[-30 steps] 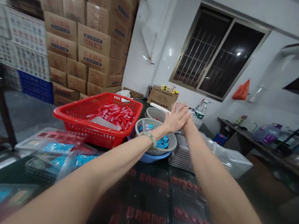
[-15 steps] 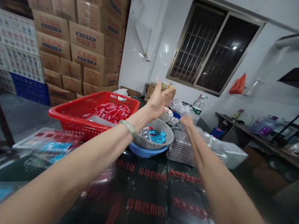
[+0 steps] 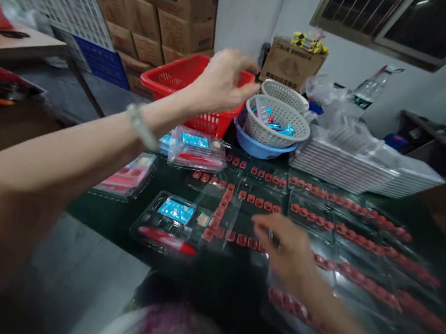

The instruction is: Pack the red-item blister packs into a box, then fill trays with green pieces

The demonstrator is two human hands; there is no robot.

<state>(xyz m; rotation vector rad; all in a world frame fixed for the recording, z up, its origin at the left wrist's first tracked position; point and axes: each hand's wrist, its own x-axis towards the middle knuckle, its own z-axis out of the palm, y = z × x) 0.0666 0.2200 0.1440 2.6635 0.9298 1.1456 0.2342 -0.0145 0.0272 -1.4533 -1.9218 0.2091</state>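
Observation:
My left hand [image 3: 221,83] is raised in front of the red basket [image 3: 169,76], its fingers curled loosely with nothing visible in them. My right hand [image 3: 288,248] is low over the dark table, fingers spread, just above clear plastic trays lined with small red pieces [image 3: 259,199]. Left of it lies an open clear tray [image 3: 175,225] holding a blue packet and a red stick. Another filled, closed tray [image 3: 197,152] sits by the basket. Both hands are blurred by motion.
A white colander with blue packets [image 3: 279,121] sits in a blue bowl beside a second colander [image 3: 283,92]. A stack of empty clear trays [image 3: 361,165] lies at right. Cardboard boxes [image 3: 173,9] are piled behind. A water bottle [image 3: 373,87] stands near the window.
The view has tilted down toward the table. My hands, pressed together a second ago, have parted: the left stays up near the red basket, the right has dropped to the trays.

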